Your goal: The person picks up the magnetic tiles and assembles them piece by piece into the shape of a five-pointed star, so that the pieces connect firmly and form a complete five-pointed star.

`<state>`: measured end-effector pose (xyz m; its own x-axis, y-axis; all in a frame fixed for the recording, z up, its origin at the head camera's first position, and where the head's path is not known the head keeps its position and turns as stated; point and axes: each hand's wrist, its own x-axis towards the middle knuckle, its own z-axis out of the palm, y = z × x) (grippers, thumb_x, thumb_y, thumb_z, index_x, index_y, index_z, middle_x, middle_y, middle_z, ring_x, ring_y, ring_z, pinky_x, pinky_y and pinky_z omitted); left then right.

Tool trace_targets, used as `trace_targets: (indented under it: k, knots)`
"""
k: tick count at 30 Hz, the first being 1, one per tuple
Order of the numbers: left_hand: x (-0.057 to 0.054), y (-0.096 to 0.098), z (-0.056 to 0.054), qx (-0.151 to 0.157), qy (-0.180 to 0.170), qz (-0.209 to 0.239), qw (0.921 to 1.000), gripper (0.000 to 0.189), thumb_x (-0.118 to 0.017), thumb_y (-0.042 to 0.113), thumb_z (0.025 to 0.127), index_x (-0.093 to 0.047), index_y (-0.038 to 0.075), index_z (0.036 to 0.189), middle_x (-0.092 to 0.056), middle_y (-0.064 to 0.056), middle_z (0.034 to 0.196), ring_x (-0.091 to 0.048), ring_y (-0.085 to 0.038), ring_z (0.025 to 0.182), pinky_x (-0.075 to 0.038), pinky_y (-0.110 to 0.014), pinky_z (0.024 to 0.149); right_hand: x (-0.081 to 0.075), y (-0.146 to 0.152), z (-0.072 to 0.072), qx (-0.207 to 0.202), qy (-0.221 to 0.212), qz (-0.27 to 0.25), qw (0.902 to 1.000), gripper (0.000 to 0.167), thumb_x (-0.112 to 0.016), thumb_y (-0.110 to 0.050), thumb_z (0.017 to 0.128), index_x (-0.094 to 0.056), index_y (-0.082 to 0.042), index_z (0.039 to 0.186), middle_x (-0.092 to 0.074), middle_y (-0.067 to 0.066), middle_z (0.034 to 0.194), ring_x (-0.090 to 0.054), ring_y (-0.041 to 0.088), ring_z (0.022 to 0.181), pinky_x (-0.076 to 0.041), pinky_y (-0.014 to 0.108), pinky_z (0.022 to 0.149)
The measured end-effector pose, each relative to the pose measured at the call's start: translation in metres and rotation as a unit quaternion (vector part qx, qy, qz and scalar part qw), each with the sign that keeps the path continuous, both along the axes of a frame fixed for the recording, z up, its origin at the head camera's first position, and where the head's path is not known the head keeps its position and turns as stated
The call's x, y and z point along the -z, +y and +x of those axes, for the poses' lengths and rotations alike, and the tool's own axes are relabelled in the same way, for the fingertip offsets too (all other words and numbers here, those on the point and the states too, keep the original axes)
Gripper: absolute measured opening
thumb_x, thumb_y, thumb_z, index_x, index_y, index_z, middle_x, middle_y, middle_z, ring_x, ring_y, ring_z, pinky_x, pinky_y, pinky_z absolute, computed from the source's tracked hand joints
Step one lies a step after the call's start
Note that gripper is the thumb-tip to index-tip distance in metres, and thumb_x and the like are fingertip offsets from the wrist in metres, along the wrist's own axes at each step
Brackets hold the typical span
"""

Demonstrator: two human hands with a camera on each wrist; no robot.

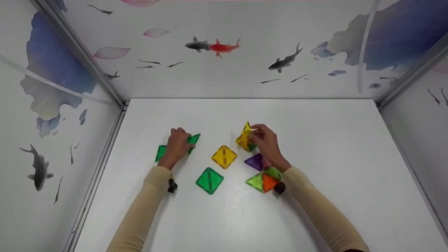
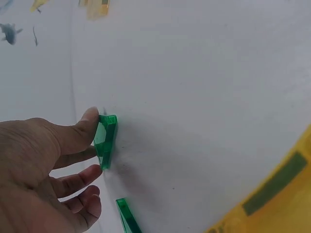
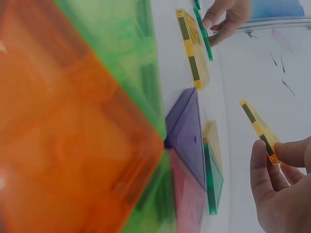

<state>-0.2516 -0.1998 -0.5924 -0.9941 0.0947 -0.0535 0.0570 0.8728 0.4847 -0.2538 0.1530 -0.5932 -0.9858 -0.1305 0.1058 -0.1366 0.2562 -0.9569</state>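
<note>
My left hand (image 1: pixel 177 143) pinches a green triangular tile (image 2: pixel 108 141) between thumb and fingers, tilted just above the table. Another green tile (image 1: pixel 160 153) lies beside that hand, partly covered by it. With thumb and fingertips my right hand (image 1: pixel 267 141) holds a yellow triangular tile (image 3: pixel 260 131) raised on a slant. Beneath it lie a yellow tile (image 1: pixel 241 141) and a green tile (image 3: pixel 213 179), partly hidden by the hand in the head view. Near the right wrist are a purple triangle (image 1: pixel 253 161) and a pink triangle (image 3: pixel 188 199).
Between the hands lies a yellow diamond (image 1: pixel 224 156), with a green diamond (image 1: pixel 209 180) nearer the front. Light green tiles (image 1: pixel 255 181) and an orange tile (image 1: pixel 269 182) sit under the right wrist. Walls printed with fish surround the white table (image 1: pixel 224 224).
</note>
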Motion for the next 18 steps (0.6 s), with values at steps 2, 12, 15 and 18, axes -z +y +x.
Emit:
trace_targets:
  k: [2, 12, 15, 18]
  knots:
    - [0.000, 0.001, 0.001, -0.002, 0.000, 0.000, 1.0000, 0.043, -0.083, 0.015, 0.100, -0.072, -0.010, 0.133, -0.062, -0.027, 0.132, -0.049, -0.041, 0.125, -0.049, -0.054, 0.105, 0.000, 0.006, 0.003, 0.006, 0.004, 0.004, 1.0000, 0.030, -0.072, -0.006, 0.107, -0.068, 0.000, 0.136, -0.075, 0.018, 0.119, -0.073, 0.030, 0.104, -0.062, 0.029, 0.090]
    - [0.004, 0.007, 0.006, -0.033, 0.021, 0.128, 0.9910, 0.028, -0.069, -0.002, 0.104, -0.065, -0.005, 0.132, -0.072, -0.023, 0.123, -0.062, -0.035, 0.109, -0.053, -0.054, 0.100, 0.001, 0.029, 0.013, 0.009, 0.009, 0.015, 0.9998, 0.028, -0.072, -0.007, 0.108, -0.069, -0.001, 0.135, -0.076, 0.016, 0.113, -0.073, 0.031, 0.096, -0.063, 0.028, 0.085]
    - [0.003, 0.011, 0.008, -0.028, 0.055, 0.174, 0.9829, 0.026, -0.066, -0.007, 0.104, -0.066, -0.006, 0.131, -0.074, -0.024, 0.121, -0.065, -0.035, 0.105, -0.054, -0.055, 0.098, 0.000, 0.035, 0.016, 0.008, 0.000, 0.019, 0.9998, 0.028, -0.072, -0.007, 0.108, -0.070, -0.003, 0.135, -0.076, 0.016, 0.113, -0.073, 0.031, 0.096, -0.063, 0.025, 0.085]
    - [-0.002, 0.020, 0.010, -0.028, 0.068, 0.201, 0.9768, 0.031, -0.067, -0.008, 0.104, -0.068, -0.005, 0.134, -0.075, -0.023, 0.121, -0.068, -0.036, 0.109, -0.056, -0.054, 0.100, -0.003, 0.041, 0.020, 0.005, -0.008, 0.021, 0.9997, 0.028, -0.071, -0.008, 0.108, -0.069, -0.003, 0.136, -0.075, 0.018, 0.114, -0.074, 0.034, 0.096, -0.064, 0.028, 0.086]
